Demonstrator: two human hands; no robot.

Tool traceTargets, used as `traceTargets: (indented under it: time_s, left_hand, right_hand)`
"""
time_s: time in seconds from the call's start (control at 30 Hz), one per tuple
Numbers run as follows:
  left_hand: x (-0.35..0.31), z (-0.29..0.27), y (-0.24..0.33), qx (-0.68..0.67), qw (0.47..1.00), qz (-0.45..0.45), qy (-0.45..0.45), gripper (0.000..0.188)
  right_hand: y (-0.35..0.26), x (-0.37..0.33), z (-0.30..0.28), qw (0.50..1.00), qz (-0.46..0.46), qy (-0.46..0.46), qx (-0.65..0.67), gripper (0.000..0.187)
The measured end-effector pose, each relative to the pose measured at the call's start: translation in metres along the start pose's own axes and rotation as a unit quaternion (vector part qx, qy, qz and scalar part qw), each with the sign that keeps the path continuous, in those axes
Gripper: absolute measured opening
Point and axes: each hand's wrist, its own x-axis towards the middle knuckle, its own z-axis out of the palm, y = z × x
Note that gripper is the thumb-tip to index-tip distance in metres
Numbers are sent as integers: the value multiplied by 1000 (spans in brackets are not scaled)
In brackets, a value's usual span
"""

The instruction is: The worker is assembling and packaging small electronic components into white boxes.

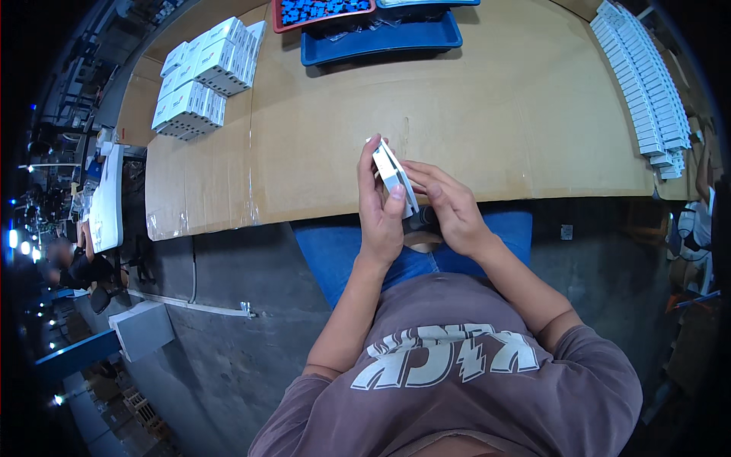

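Because both hands meet above the near edge of the table (pixel 457 114), the white box (pixel 384 161) stands tilted between them, presumably so that its dark slit faces the right fingers. The left hand (pixel 378 221) is closed around the box, its thumb pressed on the near end and its fingers along the far side, apparently steadying it. The right hand (pixel 457 217), just beside it, is partly open with fingers loosely bent toward the box; whether their tips touch or grip it cannot be told. Beyond the hands lie a blue tray (pixel 381 49) and a red tray (pixel 327 20), probably set ahead for either hand's reach. Left stacks (pixel 221 61) and right stacks (pixel 636 84) flank the hands, well apart from them, perhaps to leave working room.
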Motion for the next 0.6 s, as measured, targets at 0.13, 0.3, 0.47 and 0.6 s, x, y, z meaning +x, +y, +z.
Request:
traceTargets:
  time_s: [0.13,0.3,0.47,0.6]
  left_hand:
    - [-5,-9,-21,61,997,22,-34,87]
    - [-5,9,-13,83,995,55,-9,93]
    - [-5,10,-16,154,985,71,24,86]
    - [-7,13,-15,176,979,79,70,87]
  right_hand:
    - [-22,8,-1,930,273,33,245,50]
    - [-19,8,0,878,345,26,332,50]
    - [-18,3,15,901,291,60,317,47]
    - [-21,3,24,908,274,70,308,47]
